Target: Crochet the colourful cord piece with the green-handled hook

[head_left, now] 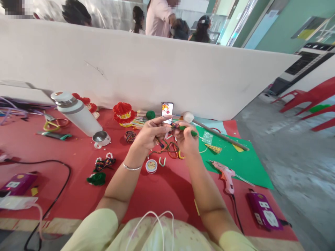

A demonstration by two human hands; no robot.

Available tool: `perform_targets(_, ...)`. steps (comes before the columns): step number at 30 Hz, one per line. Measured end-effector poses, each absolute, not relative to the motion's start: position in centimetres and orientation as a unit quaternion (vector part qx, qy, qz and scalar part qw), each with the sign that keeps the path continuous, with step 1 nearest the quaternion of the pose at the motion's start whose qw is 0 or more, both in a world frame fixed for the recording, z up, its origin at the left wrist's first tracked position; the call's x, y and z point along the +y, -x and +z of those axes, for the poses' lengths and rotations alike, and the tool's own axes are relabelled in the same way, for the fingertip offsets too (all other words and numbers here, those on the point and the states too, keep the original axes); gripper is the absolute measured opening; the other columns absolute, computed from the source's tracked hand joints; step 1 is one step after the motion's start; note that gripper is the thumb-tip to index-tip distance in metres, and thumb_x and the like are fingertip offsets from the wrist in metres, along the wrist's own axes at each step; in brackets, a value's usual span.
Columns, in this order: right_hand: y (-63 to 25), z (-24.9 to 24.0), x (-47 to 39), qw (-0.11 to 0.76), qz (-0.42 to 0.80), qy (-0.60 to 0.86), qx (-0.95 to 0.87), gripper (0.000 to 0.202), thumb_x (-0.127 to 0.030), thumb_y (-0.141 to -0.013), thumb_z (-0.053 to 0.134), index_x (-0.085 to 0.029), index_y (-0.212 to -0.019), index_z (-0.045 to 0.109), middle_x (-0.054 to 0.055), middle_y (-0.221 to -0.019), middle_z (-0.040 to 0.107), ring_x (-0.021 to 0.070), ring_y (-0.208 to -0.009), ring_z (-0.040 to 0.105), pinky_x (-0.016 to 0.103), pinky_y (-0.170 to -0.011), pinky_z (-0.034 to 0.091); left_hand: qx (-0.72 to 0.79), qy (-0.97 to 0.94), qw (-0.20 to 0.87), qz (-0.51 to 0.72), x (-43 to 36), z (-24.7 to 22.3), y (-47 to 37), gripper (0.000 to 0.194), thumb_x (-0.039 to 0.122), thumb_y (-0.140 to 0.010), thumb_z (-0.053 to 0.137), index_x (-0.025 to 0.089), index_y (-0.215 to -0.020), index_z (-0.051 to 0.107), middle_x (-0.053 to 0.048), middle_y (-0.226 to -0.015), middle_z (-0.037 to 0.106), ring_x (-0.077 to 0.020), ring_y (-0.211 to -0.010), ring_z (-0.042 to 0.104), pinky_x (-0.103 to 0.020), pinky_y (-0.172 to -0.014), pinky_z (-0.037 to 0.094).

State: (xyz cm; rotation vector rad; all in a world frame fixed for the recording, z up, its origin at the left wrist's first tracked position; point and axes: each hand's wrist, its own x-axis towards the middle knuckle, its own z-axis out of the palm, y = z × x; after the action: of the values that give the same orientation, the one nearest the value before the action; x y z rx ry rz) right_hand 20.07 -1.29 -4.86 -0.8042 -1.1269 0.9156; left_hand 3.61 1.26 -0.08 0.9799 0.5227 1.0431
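Note:
Both hands meet over the red table, in front of an upright phone. My left hand pinches dark multicoloured yarn, its index finger stretched out along the top. Closed around a slim green piece, my right hand is close beside the left. A thin white length sticks out of the green piece's right end. Whether the yarn is wound on that piece I cannot tell. Loose yarn hangs below the hands, near orange-and-yellow-handled scissors. A small round white tub sits below my left hand.
Left are a white flask, steel-lined cup, cutter and green yarn bundle. Right are a pink glue gun on green sheet, a rod and purple box. A white board stands behind.

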Motion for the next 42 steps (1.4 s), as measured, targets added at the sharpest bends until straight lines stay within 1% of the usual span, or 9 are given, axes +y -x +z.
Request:
perform_targets(2, -21.0, -4.8, -0.9, 0.674, 0.465, 0.32, -0.477, 0.051, -0.078, -0.078, 0.075, -0.028, -0.089, 0.077, 0.002, -0.097, 0.081, 0.0123, -0.063, 0.067, 0.029, -0.059, 0.062, 0.24, -0.462, 0.729, 0.446, 1.6, -0.1, -3.0, 0.043, 0.02, -0.059, 0.093, 0.025, -0.102, 0.088, 0.0, -0.07, 0.072, -0.0025, -0.044, 0.034, -0.021, -0.04, 0.022)
perform_targets(4, -22.0, -4.6, -0.8, 0.658, 0.497, 0.304, -0.477, 0.048, -0.073, -0.075, 0.081, -0.027, -0.085, 0.078, 0.001, -0.091, 0.081, 0.0101, -0.056, 0.065, 0.026, -0.052, 0.059, 0.243, -0.48, 0.727, 0.426, 1.9, -0.2, -2.4, 0.043, 0.02, -0.06, 0.093, 0.027, -0.101, 0.088, -0.001, -0.072, 0.073, -0.0036, -0.044, 0.037, -0.022, -0.039, 0.022)
perform_targets(19, -24.4, -2.4, -2.4, 0.555, 0.542, 0.299, -0.556, 0.031, -0.052, -0.086, 0.081, -0.021, -0.088, 0.082, 0.009, -0.101, 0.086, 0.0228, -0.072, 0.083, 0.039, -0.07, 0.073, 0.247, -0.553, 0.678, 0.417, 2.1, -0.3, -1.5, 0.042, 0.017, -0.066, 0.091, 0.019, -0.108, 0.086, -0.003, -0.074, 0.075, -0.009, -0.055, 0.059, -0.021, -0.048, 0.043)
perform_targets(24, -24.6, -1.2, -3.5, 0.536, 0.451, 0.335, -0.631, 0.02, -0.042, -0.097, 0.07, -0.026, -0.098, 0.083, 0.004, -0.097, 0.085, 0.0228, -0.081, 0.084, 0.039, -0.078, 0.072, 0.279, -0.587, 0.601, 0.464, 2.0, -0.7, -1.8, 0.038, 0.017, -0.069, 0.089, 0.017, -0.107, 0.085, -0.004, -0.077, 0.076, -0.0123, -0.065, 0.066, -0.025, -0.059, 0.052)
perform_targets(27, -24.0, -0.9, -4.0, 0.529, 0.298, 0.377, -0.699, 0.019, -0.036, -0.101, 0.066, -0.03, -0.106, 0.083, 0.004, -0.107, 0.085, 0.024, -0.099, 0.082, 0.043, -0.093, 0.069, 0.301, -0.577, 0.568, 0.505, 1.9, -0.8, -2.4, 0.037, 0.017, -0.068, 0.09, 0.017, -0.105, 0.085, -0.004, -0.077, 0.075, -0.0127, -0.067, 0.065, -0.025, -0.059, 0.052)
perform_targets(30, -22.6, -1.7, -3.8, 0.536, 0.129, 0.375, -0.745, 0.024, -0.029, -0.098, 0.071, -0.035, -0.119, 0.08, 0.004, -0.129, 0.081, 0.0261, -0.12, 0.077, 0.047, -0.109, 0.063, 0.289, -0.497, 0.602, 0.554, 1.8, -0.8, -3.0, 0.04, 0.017, -0.066, 0.093, 0.021, -0.105, 0.085, -0.001, -0.074, 0.072, -0.0073, -0.058, 0.056, -0.021, -0.051, 0.043)
perform_targets(34, -21.5, -3.2, -3.1, 0.572, 0.034, 0.342, -0.745, 0.041, -0.022, -0.094, 0.075, -0.041, -0.13, 0.075, 0.003, -0.141, 0.076, 0.026, -0.127, 0.074, 0.048, -0.11, 0.062, 0.249, -0.417, 0.716, 0.502, 2.1, -0.8, -3.1, 0.04, 0.022, -0.064, 0.095, 0.024, -0.103, 0.087, 0.004, -0.064, 0.062, -0.0016, -0.045, 0.036, -0.019, -0.042, 0.029)
perform_targets(37, -22.2, -2.9, -3.1, 0.581, 0.088, 0.312, -0.747, 0.037, -0.025, -0.095, 0.074, -0.043, -0.128, 0.076, 0.0, -0.134, 0.079, 0.025, -0.121, 0.077, 0.048, -0.106, 0.064, 0.238, -0.427, 0.749, 0.448, 2.4, -0.8, -2.5, 0.038, 0.023, -0.061, 0.094, 0.023, -0.099, 0.087, 0.003, -0.058, 0.059, -0.0031, -0.044, 0.036, -0.02, -0.04, 0.027)
perform_targets(42, -24.2, -0.4, -4.2, 0.512, 0.228, 0.347, -0.752, 0.022, -0.033, -0.099, 0.069, -0.042, -0.114, 0.081, -0.002, -0.124, 0.083, 0.0251, -0.116, 0.078, 0.051, -0.104, 0.065, 0.296, -0.497, 0.68, 0.45, 2.7, -1.0, -1.7, 0.029, 0.022, -0.062, 0.092, 0.019, -0.09, 0.087, -0.002, -0.064, 0.069, -0.0079, -0.047, 0.051, -0.022, -0.041, 0.038)
